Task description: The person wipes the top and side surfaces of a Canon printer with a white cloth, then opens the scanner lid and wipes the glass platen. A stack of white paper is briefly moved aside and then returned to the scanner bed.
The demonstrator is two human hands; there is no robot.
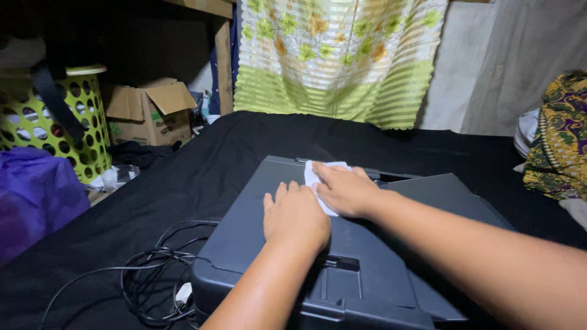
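I see a dark grey plastic printer with a flat lid (269,208) lying on a black cloth-covered surface (183,183), close in front of me and slightly right of centre. On its lid, toward the far edge, sits a small white folded cloth (318,174). My right hand (345,189) presses flat on that cloth, palm down, fingers stretched out together over it rather than curled around it, so the cloth is pinned under the hand and not pinched. My left hand (295,215) lies just beside the right one, nearer to me, spread open and flat on the bare lid with nothing in its grasp; its fingertips almost touch the edge of the white cloth. Both forearms reach in from the lower right of the view.

A grey hinged panel (446,195) of the printer juts out to the right. To the left of the printer, a tangle of thin black cables (153,275) lies loose on the black cloth, touching the printer's near left corner.

Farther out on the left, I make out a purple plastic bag (36,195), a lime-green perforated plastic basket (36,122) and an open brown cardboard box (150,113). Behind the surface hangs a green-and-white striped curtain with a floral print (339,55). At the right edge lies a green, yellow and purple patterned fabric (559,137).
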